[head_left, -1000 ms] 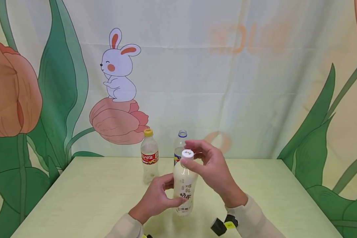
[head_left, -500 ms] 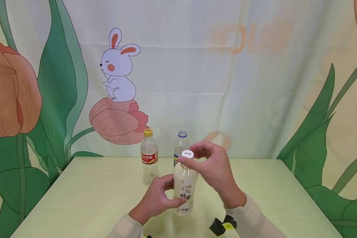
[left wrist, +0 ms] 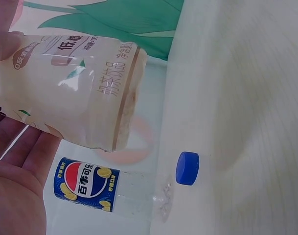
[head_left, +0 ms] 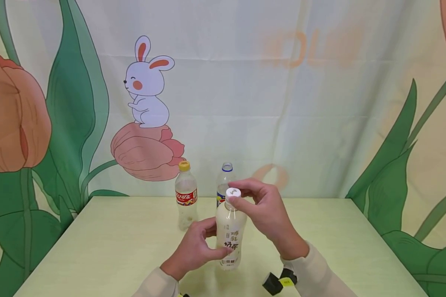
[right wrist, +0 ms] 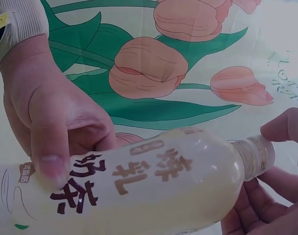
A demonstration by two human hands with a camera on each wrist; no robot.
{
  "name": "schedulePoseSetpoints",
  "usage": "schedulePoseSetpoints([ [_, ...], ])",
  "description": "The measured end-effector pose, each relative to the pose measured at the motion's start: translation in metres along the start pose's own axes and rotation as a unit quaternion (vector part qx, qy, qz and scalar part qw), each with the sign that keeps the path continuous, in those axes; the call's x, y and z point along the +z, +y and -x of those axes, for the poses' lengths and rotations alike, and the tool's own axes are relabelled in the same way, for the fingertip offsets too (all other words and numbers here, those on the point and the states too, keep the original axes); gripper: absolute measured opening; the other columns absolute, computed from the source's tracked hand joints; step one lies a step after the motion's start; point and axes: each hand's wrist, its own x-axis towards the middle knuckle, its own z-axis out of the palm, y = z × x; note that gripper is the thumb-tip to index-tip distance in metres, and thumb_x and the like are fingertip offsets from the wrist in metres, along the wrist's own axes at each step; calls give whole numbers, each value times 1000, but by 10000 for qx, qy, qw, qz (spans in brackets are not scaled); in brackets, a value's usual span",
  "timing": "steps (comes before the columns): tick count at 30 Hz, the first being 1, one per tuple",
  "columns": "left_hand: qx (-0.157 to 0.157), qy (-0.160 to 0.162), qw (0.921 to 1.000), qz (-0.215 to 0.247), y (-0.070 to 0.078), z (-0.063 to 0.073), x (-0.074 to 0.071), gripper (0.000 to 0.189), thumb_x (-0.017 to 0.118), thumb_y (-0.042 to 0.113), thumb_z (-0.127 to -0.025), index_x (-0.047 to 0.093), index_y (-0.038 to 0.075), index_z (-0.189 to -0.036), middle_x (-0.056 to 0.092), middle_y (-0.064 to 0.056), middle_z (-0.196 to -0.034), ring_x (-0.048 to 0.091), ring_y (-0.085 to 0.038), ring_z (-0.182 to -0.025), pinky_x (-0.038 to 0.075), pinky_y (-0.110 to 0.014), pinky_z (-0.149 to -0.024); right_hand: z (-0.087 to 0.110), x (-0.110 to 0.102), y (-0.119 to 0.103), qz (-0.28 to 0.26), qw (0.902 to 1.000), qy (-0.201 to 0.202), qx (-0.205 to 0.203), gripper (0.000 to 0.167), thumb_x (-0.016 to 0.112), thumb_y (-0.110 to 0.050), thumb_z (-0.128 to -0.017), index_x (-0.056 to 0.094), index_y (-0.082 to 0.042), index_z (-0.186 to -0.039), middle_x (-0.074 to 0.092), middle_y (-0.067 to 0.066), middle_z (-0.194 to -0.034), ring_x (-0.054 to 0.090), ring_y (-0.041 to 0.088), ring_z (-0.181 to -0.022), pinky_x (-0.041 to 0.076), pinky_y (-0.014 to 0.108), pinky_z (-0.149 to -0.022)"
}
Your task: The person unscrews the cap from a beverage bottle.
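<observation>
A milk tea bottle (head_left: 230, 231) with a pale body and dark lettering is held upright over the front of the table. My left hand (head_left: 195, 247) grips its lower body, thumb across the front and fingers round the far side. At the neck, my right hand (head_left: 265, 210) pinches the white cap (head_left: 233, 193) between thumb and fingers. In the right wrist view the cap (right wrist: 260, 154) sits on the neck, with the right thumb and fingers on either side. The left wrist view shows the bottle's base (left wrist: 126, 98) raised above the tabletop.
Behind the milk tea stands an uncapped Pepsi bottle (head_left: 226, 177), partly hidden. A blue cap (left wrist: 188, 168) lies on the table (left wrist: 246, 147) near its base. To the left is a Coca-Cola bottle (head_left: 186, 198) with a yellow cap. A printed curtain (head_left: 215, 103) hangs at the back.
My right thumb and fingers have shifted round the white cap, and the print on its top has turned. The left hand and the bottle stay almost where they were.
</observation>
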Motion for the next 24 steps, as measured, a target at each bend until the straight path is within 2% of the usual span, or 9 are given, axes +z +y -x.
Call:
schedulePoseSetpoints([
  [7, -57, 9, 10000, 18, 0, 0, 0, 52, 90, 17, -77, 68, 15, -125, 76, -1, -113, 74, -15, -101, 60, -37, -97, 0, -1, 3, -144, 9993, -335, -120, 33, 71, -5, -92, 71, -4, -125, 71, 15, -117, 67, 15, -99, 53, 30, -97],
  [12, -79, -5, 10000, 9, -1, 0, 0, 53, 90, 18, -78, 68, 15, -126, 76, -1, -114, 74, -15, -101, 60, -34, -97, -2, -1, 3, 34, 9998, -146, -97, 39, 76, -10, -90, 68, -8, -128, 70, 11, -119, 66, 20, -101, 54, 32, -95],
  [15, -71, -1, 10000, 8, -1, -1, 0, 52, 90, 18, -78, 68, 16, -125, 76, -1, -114, 74, -15, -101, 60, -33, -97, -3, 0, 0, 359, 9990, 254, 116, 39, 86, -19, -82, 69, -12, -117, 70, 7, -110, 66, 22, -95, 57, 34, -89],
  [19, 31, 13, 10000, 17, -2, -1, 1, 51, 89, 16, -78, 68, 15, -124, 77, -2, -113, 74, -15, -101, 60, -32, -97, -2, 2, -6, 882, 9931, 696, 338, 40, 96, -28, -70, 70, -14, -97, 71, 3, -93, 64, 23, -85, 56, 34, -80],
  [24, 92, 19, 10000, -12, -2, -1, 2, 51, 89, 17, -79, 68, 14, -125, 77, -2, -112, 74, -15, -101, 60, -32, -97, -1, 1, -7, 1093, 9911, 738, 204, 30, 96, -28, -69, 75, -18, -89, 73, -1, -84, 63, 21, -82, 55, 32, -76],
])
